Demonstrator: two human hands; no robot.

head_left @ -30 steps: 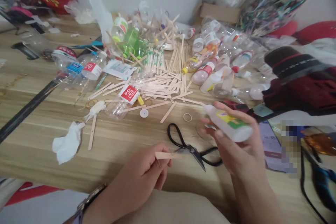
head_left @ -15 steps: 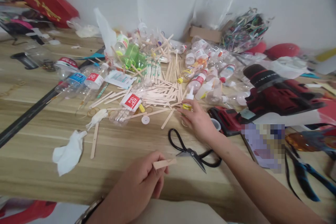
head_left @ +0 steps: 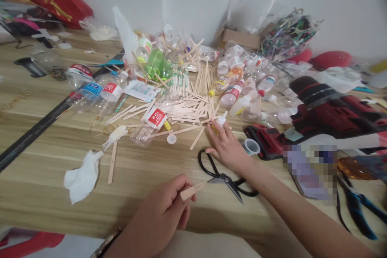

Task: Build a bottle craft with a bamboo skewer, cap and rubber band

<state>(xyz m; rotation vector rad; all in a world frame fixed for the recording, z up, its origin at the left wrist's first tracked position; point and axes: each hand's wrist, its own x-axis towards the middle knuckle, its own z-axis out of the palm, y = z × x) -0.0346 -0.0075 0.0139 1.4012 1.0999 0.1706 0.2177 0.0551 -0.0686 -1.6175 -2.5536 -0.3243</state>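
My left hand (head_left: 165,209) is closed near the table's front edge, pinching a short piece of wooden craft stick (head_left: 191,191). My right hand (head_left: 227,145) reaches out over the table and is wrapped round a small white glue bottle (head_left: 221,119), whose nozzle pokes up above my fingers. It sits just behind the black scissors (head_left: 222,173), which lie flat on the wood. A heap of wooden craft sticks (head_left: 187,107) spreads just beyond the right hand.
Several plastic bottles (head_left: 238,88) and a crushed one with a red label (head_left: 151,123) clutter the middle. A red and black power drill (head_left: 320,117) lies at right, blue-handled pliers (head_left: 359,209) nearer. A crumpled tissue (head_left: 83,175) and a loose stick (head_left: 112,161) lie at left.
My right hand carried the glue bottle from near my body out to the table by the stick heap. The left hand stayed put, tilting its stick piece slightly.
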